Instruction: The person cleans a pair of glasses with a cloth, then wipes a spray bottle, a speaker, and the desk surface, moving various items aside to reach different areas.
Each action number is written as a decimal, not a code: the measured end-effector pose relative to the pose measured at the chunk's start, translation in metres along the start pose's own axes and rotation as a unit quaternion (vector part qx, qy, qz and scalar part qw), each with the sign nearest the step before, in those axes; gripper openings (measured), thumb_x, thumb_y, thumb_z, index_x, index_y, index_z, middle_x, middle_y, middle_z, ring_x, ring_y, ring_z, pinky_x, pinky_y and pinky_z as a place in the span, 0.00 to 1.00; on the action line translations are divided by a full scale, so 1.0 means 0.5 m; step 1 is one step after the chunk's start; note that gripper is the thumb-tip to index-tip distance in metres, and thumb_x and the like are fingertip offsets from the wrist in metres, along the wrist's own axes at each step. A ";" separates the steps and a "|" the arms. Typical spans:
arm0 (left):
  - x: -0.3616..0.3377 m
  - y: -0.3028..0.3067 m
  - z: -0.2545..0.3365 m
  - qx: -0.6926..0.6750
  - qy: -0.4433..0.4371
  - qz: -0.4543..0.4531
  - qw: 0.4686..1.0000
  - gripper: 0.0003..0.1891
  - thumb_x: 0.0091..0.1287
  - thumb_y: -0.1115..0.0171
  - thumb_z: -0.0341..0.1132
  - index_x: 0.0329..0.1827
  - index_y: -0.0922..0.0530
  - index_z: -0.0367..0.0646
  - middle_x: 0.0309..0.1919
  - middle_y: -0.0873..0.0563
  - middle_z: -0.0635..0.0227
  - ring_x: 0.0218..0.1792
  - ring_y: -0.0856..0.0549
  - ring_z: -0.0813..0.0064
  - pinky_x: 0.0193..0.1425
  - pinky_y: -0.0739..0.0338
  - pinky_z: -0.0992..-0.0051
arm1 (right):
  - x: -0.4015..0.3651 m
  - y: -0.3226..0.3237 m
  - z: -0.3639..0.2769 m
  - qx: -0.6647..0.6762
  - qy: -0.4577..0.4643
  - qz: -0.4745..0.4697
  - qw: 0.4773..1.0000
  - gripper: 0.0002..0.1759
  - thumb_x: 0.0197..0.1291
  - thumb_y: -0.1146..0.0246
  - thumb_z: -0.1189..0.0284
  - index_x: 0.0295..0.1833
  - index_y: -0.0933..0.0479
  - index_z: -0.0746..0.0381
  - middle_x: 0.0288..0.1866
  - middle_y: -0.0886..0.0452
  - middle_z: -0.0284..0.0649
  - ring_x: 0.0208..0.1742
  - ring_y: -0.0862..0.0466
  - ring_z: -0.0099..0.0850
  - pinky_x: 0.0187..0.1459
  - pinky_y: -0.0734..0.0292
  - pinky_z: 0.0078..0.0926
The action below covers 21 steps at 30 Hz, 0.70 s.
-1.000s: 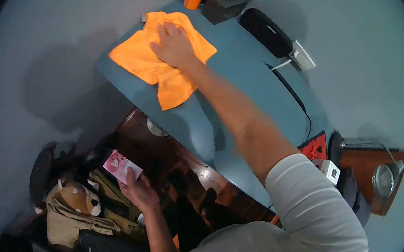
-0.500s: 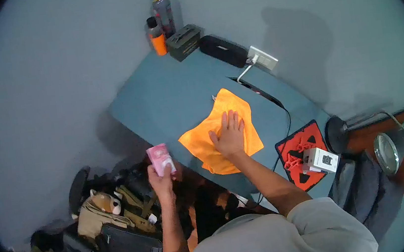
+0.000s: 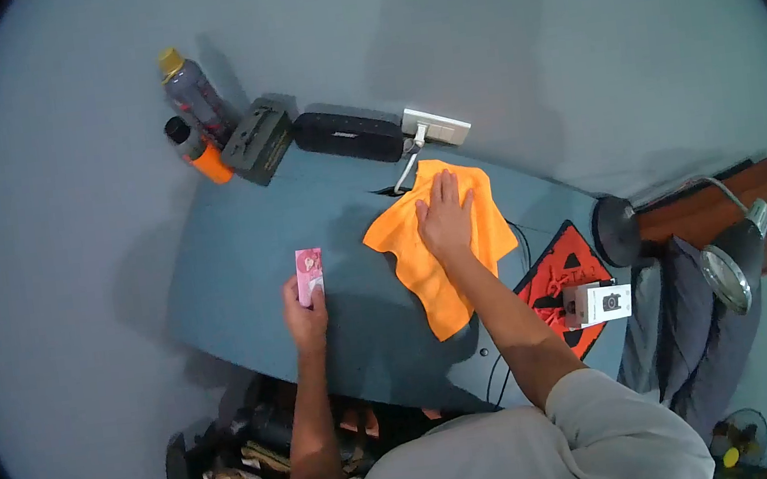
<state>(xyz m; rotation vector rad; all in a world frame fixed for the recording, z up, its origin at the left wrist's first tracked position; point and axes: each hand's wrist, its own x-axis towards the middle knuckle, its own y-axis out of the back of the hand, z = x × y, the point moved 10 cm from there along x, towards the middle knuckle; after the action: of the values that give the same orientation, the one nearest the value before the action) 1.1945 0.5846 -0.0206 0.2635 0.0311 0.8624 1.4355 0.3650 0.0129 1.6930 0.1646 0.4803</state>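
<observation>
My right hand lies flat with fingers stretched out on an orange cloth, which is spread unevenly over the blue-grey table. Held upright in my left hand is a small pink printed box, with a pale figure on its face and my thumb across its lower part. My left hand is over the left half of the table, apart from the cloth.
Along the wall stand a yellow-capped bottle, an orange bottle, a green metal box and a black speaker beside a wall socket. A red mat, a white camera box and a lamp are at right.
My right hand and the cloth have moved toward the wall side of the table. My left hand has brought the pink box from beyond the table's edge to over the tabletop. The view has turned.
</observation>
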 end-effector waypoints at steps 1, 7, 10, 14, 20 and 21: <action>-0.001 -0.011 -0.017 -0.102 0.054 -0.020 0.993 0.17 0.62 0.40 0.25 0.53 0.31 0.36 0.39 0.22 0.67 0.35 0.22 0.81 0.36 0.26 0.80 | 0.022 -0.009 0.005 0.022 0.005 -0.006 1.000 0.34 0.67 0.55 0.57 0.71 0.45 0.68 0.76 0.48 0.48 0.77 0.50 0.40 0.72 0.57 0.53; -0.007 0.000 -0.023 0.003 0.028 -0.005 1.000 0.17 0.62 0.41 0.24 0.54 0.32 0.35 0.41 0.23 0.64 0.37 0.22 0.79 0.36 0.24 0.79 | 0.124 -0.026 -0.008 0.045 0.083 -0.004 0.996 0.29 0.65 0.52 0.60 0.67 0.38 0.66 0.71 0.39 0.45 0.74 0.44 0.38 0.70 0.50 0.54; -0.008 0.003 0.004 0.024 0.001 0.016 1.000 0.17 0.62 0.39 0.27 0.52 0.30 0.36 0.39 0.21 0.62 0.35 0.20 0.74 0.40 0.24 0.74 | 0.153 -0.030 -0.013 0.049 0.100 0.003 0.994 0.27 0.63 0.51 0.61 0.64 0.35 0.64 0.67 0.35 0.43 0.71 0.39 0.36 0.67 0.45 0.55; -0.011 -0.020 0.009 -0.002 0.013 -0.033 0.999 0.17 0.63 0.42 0.23 0.54 0.33 0.35 0.43 0.23 0.64 0.39 0.22 0.77 0.41 0.24 0.79 | 0.155 -0.050 -0.001 0.016 0.079 -0.035 0.996 0.28 0.64 0.51 0.60 0.65 0.37 0.64 0.69 0.39 0.42 0.72 0.41 0.36 0.69 0.47 0.50; -0.013 -0.019 -0.004 -0.071 0.026 -0.039 0.996 0.18 0.64 0.42 0.24 0.56 0.34 0.36 0.44 0.22 0.64 0.40 0.22 0.77 0.41 0.24 0.78 | 0.073 -0.025 0.229 -0.001 -0.127 -0.044 0.991 0.38 0.68 0.58 0.49 0.74 0.49 0.63 0.77 0.49 0.42 0.77 0.50 0.39 0.73 0.54 0.46; -0.014 -0.017 -0.002 -0.063 0.032 -0.037 0.997 0.18 0.64 0.42 0.25 0.56 0.34 0.36 0.43 0.22 0.64 0.40 0.22 0.77 0.41 0.24 0.78 | 0.062 -0.024 0.286 -0.023 -0.162 -0.016 0.986 0.37 0.68 0.58 0.49 0.74 0.49 0.64 0.76 0.48 0.43 0.77 0.51 0.40 0.72 0.54 0.46</action>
<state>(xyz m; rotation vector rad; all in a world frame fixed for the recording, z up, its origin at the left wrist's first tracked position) 1.1959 0.5743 -0.0243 0.1161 0.0452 0.7964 1.5230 0.2487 -0.0073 1.6952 -0.0577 0.1783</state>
